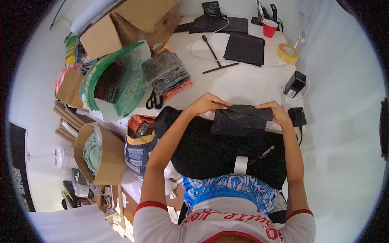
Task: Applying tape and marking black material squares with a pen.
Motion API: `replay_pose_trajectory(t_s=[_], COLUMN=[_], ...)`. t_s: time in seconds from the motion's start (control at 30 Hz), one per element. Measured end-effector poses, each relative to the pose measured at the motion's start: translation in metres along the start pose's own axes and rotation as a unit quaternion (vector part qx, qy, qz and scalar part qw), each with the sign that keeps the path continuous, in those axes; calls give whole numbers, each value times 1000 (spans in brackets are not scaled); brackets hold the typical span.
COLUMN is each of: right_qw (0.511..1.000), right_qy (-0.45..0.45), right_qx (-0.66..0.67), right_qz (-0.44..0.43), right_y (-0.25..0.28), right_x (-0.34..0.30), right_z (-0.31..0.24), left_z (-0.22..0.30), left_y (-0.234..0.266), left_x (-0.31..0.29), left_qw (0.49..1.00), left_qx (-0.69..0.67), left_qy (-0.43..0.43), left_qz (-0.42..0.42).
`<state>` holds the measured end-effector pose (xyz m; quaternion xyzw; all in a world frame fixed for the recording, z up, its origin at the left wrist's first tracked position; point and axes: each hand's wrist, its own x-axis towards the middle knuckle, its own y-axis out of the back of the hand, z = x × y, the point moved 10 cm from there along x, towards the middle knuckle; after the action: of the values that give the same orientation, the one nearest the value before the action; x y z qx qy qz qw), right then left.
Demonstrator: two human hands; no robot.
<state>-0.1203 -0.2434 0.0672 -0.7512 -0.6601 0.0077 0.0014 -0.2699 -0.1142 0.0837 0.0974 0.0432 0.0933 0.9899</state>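
Left hand (207, 104) pinched upper left corner of black folded sheet (243, 120); right hand (278, 113) gripped its right end. Sheet hung at 6 o'clock side of bench (231, 83), over black cloth (198, 150). From sheet: dark stacked packs (166, 69) lay at 10 o'clock, T-shaped tool (219, 64) 11, tape roll (293, 56) 1.

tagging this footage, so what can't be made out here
Head view: underside of the black piece between the left hand and right hand, hidden by its upper side.
Head view: inside bottom of the cardboard box, covered by light green cloth.
Head view: dark object at far right, cut off by the fisheye rim.
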Motion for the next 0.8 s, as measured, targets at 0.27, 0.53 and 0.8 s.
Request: replay_pose_trajectory(t_s=[0.27, 0.53, 0.8], right_qw=[992, 987, 978], right_qy=[-110, -117, -90], right_qx=[66, -78, -98], right_qz=[-4, -83, -163], right_y=[29, 35, 9], right_x=[45, 72, 86], right_z=[31, 41, 36], left_z=[-28, -60, -75], left_y=[29, 36, 26], left_x=[38, 48, 33], left_qw=[999, 993, 972], left_qx=[20, 10, -35], left_qy=[13, 63, 86], left_qz=[-46, -103, -215])
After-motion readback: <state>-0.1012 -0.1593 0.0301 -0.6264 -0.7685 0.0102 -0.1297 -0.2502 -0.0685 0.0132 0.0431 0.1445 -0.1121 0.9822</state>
